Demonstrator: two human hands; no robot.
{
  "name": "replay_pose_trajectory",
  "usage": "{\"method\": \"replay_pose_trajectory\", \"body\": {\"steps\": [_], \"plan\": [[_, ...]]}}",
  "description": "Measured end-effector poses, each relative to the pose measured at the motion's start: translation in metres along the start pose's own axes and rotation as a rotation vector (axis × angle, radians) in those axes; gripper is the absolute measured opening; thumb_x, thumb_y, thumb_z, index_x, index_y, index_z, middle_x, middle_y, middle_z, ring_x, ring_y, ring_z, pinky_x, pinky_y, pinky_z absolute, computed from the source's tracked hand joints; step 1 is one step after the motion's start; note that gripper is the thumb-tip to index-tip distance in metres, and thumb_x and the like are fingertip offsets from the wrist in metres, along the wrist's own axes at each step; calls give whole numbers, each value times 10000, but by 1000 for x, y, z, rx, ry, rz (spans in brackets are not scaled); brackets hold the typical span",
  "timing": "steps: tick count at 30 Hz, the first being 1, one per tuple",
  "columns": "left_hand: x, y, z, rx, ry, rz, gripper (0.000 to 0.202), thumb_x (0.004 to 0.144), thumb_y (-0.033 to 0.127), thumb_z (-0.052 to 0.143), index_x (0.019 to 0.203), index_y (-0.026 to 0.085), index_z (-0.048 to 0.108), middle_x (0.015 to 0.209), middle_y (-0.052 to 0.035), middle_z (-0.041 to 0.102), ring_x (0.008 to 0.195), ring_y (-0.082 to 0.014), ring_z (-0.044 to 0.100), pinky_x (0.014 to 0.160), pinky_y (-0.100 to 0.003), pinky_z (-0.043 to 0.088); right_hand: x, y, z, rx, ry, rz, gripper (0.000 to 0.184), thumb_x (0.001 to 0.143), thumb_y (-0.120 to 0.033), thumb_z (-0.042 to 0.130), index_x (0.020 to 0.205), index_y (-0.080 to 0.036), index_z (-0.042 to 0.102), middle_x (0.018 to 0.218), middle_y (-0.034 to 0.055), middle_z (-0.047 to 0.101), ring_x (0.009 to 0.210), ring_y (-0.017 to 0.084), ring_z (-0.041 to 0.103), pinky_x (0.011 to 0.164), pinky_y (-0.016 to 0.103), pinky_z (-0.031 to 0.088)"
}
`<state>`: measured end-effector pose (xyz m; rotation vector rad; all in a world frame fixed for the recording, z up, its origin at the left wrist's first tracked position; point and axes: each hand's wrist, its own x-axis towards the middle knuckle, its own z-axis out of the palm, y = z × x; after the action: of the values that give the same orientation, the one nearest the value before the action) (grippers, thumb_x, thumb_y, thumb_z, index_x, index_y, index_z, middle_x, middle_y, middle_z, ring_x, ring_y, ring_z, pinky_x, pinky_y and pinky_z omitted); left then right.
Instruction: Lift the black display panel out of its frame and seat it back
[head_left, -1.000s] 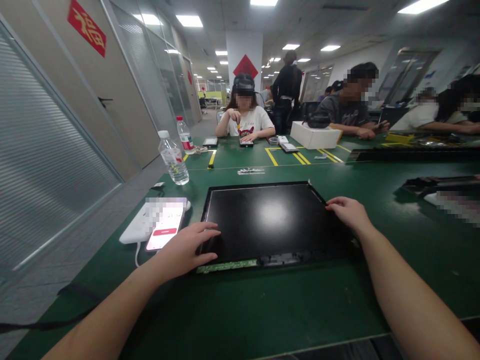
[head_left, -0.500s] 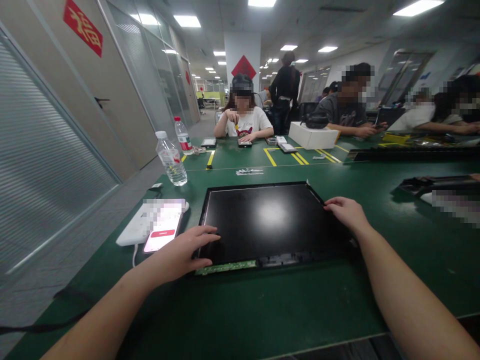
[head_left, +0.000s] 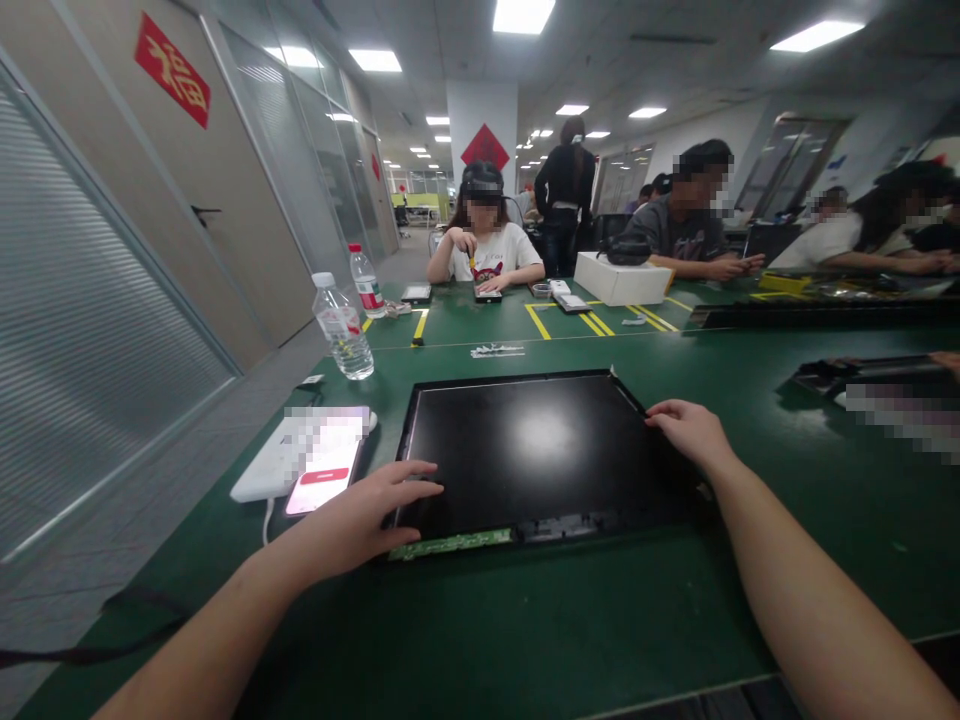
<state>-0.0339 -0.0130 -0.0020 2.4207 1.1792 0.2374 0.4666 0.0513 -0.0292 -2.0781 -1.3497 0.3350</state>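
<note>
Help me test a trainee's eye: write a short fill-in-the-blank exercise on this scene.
The right hand touches the ____ edge of the black panel.
The circuit strip along the panel's near edge is ____.
The phone is to the ____ of the panel.
The nearer bottle has a ____ cap.

Missing words: right; green; left; white.

Ceiling lights (head_left: 523, 16): shone white from 11 to 2 o'clock, dimness beneath
Black panel (head_left: 517, 465): bore a soft, round glare toward its 1 o'clock
Phone (head_left: 321, 490): glowed washed-out at 8 o'clock
Door (head_left: 240, 270): leaned, lens-stretched, at 10 o'clock
</note>
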Motion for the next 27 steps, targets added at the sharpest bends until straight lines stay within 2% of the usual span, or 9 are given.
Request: {"method": "replay_pose_trajectory", "body": {"steps": [8, 15, 27], "plan": [[0, 2, -1, 31, -31, 39, 577, 863, 165, 665, 1401, 364, 608, 1565, -68, 485, 1402, -312, 495, 1129, -494, 446, 3, 4, 3, -36, 31, -20, 163, 691, -273, 644, 777, -232, 776, 800, 40, 762, 797, 216, 679, 708, 300, 481], [-1, 3, -2, 1, -73, 14, 579, 881, 181, 637, 1418, 392, 585, 1594, -31, 449, 1399, -292, 502, 1125, -467, 456, 2, 4, 2, -12, 20, -14, 154, 719, -256, 641, 787, -232, 776, 829, 43, 767, 841, 224, 686, 761, 308, 492], [0, 7, -4, 14, -65, 30, 545, 880, 175, 624, 1391, 363, 611, 1559, -38, 492, 1377, -274, 531, 1119, -428, 463, 3, 4, 2, -6, 13, -11, 164, 712, -253, 626, 791, -232, 769, 824, 38, 777, 875, 229, 696, 777, 318, 486]]}}
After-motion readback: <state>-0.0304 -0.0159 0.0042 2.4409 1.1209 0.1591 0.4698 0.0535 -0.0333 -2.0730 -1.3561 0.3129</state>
